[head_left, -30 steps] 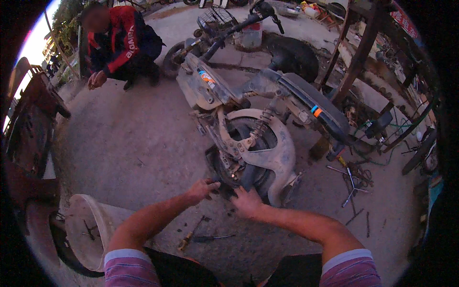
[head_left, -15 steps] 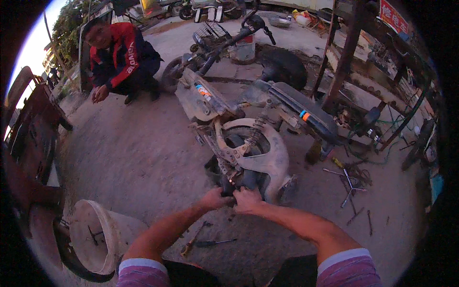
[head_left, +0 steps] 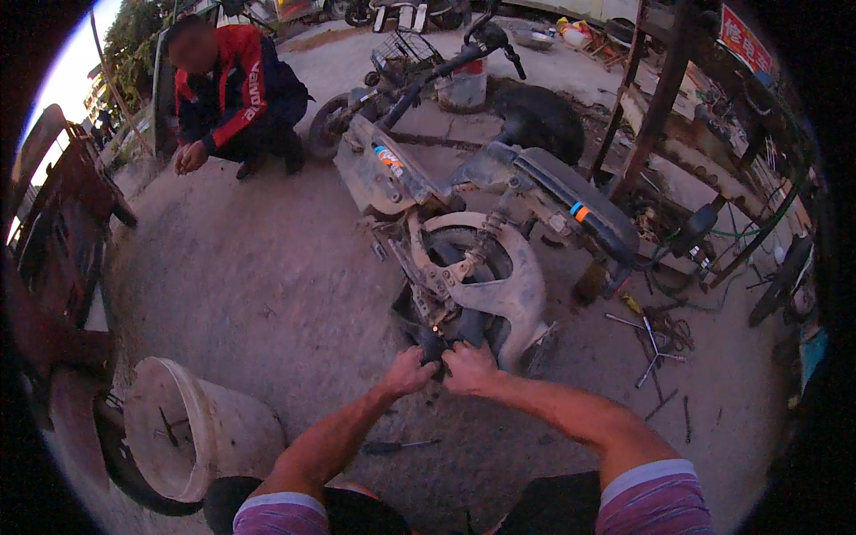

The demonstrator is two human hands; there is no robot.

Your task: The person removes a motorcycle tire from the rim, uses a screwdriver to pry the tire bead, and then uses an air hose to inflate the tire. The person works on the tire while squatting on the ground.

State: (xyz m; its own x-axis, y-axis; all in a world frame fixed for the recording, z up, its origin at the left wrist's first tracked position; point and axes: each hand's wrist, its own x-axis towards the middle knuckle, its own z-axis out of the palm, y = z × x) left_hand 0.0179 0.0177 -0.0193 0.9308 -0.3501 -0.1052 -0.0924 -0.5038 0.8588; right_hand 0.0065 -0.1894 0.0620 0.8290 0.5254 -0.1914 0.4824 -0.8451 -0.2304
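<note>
The left hand (head_left: 411,370) has drawn nearer the right hand (head_left: 470,367), both gripping dark rubber (head_left: 469,328) at the rear wheel (head_left: 497,259), apparently allowing two-handed work.

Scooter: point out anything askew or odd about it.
The scooter lies over on its side instead of standing on its wheels, which looks odd. The left hand and right hand grip a dark part by its rear wheel.
</note>
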